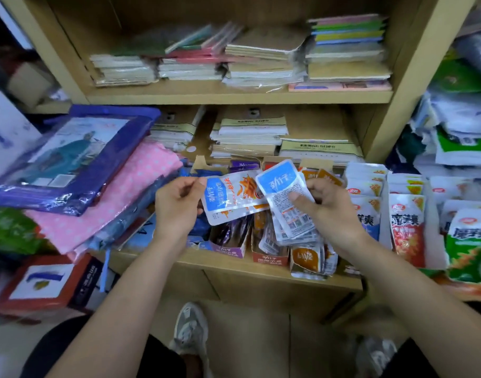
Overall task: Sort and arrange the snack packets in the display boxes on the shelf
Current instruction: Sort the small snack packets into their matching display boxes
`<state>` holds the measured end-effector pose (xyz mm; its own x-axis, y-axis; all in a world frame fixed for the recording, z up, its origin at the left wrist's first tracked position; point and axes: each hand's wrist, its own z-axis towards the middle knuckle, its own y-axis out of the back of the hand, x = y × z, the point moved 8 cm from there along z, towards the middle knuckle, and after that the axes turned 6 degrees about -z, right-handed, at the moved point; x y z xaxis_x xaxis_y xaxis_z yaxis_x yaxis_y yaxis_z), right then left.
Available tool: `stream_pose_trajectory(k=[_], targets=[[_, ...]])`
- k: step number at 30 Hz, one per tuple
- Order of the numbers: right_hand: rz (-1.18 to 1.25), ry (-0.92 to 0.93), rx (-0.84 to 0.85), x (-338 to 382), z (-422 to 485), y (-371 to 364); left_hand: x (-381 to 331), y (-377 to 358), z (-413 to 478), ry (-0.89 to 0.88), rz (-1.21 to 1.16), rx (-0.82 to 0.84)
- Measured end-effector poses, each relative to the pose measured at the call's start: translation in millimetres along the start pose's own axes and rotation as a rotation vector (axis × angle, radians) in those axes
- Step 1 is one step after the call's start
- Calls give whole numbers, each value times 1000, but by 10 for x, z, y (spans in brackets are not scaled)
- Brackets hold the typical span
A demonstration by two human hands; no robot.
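My left hand [176, 203] pinches the top edge of one blue-and-orange snack packet [233, 196], held face up over the shelf. In my right hand [325, 204] is a fanned stack of the same blue-and-white packets [284, 197], backs toward me, with the thumb pressed on the front one. Below them on the wooden shelf [228, 261] stand small display boxes: a purple one [229, 242], a red one [269, 257] with packets upright in it, and brown packets [311, 259] leaning at the shelf edge. The boxes' far ends are hidden behind the held packets.
Rows of white, red and green snack bags [407, 214] fill the right side. Pink dotted cloth [111, 203] and a purple plastic-wrapped pack [70, 156] pile up at the left. Stacked notebooks [250, 132] lie behind and on the shelf above. My shoes [191, 331] are on the floor below.
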<state>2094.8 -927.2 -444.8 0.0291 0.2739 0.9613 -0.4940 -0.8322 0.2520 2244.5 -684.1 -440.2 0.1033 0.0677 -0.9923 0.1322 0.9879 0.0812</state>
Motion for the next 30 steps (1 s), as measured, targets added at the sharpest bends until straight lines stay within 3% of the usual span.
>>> stream_pose_trajectory(k=[6, 10, 15, 19, 21, 24, 26, 28, 30], targets=[[88, -22, 117, 85, 72, -271, -34, -220, -107, -13, -12, 170], [-24, 2, 224, 104, 100, -442, -80, -370, -175, -7, -34, 235], [-82, 68, 187, 151, 120, -481, -41, -384, -223, 198, -150, 265], [-247, 237, 197, 240, 96, -548, -187, -433, -200, -102, 135, 399], [-237, 206, 216, 224, 86, -560, -159, -428, -175, -108, 120, 382], [-17, 56, 373, 148, 47, -561, -77, -370, -143, -14, 18, 318], [68, -15, 484, 97, 27, -512, 39, -297, -132, 146, -96, 252], [78, -26, 497, 59, 44, -455, 166, -229, -130, 304, -202, 191], [121, -40, 401, 19, 83, -410, 249, -159, -106, 375, -251, 144]])
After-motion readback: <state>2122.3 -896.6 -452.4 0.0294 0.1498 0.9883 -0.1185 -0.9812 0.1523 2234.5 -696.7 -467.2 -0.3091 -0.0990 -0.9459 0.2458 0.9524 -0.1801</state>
